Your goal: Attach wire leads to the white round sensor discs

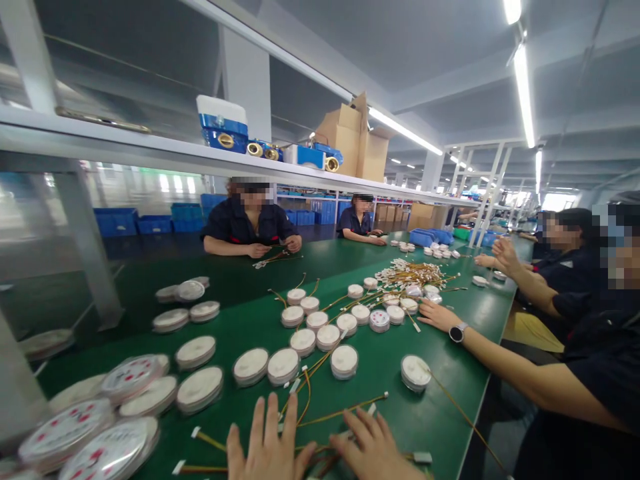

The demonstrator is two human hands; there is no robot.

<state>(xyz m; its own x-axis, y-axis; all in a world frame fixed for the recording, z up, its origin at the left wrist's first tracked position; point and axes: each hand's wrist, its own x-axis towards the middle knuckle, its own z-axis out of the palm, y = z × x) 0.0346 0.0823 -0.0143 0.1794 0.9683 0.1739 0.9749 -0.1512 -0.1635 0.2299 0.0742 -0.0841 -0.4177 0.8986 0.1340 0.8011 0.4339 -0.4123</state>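
My left hand (267, 443) is over the near end of the green work table, fingers stretched out and spread. Beside it my right hand (373, 447) lies palm down with its fingers apart. Several thin wire leads (345, 412) with white connectors run under and around both hands; whether the palms press on them is hidden. Just beyond my fingertips stand round white discs in clear cases, one (283, 367) near my left hand and another (345, 362) farther ahead. A disc with a brown lead (415, 372) sits to the right of my right hand.
Stacked discs (115, 447), some with red-marked covers, fill the near left. A co-worker's arm with a watch (456, 333) reaches in from the right towards a pile of wire leads (413, 273). A shelf (165, 145) holding blue meters (223, 127) spans overhead. People sit across the table (395, 413).
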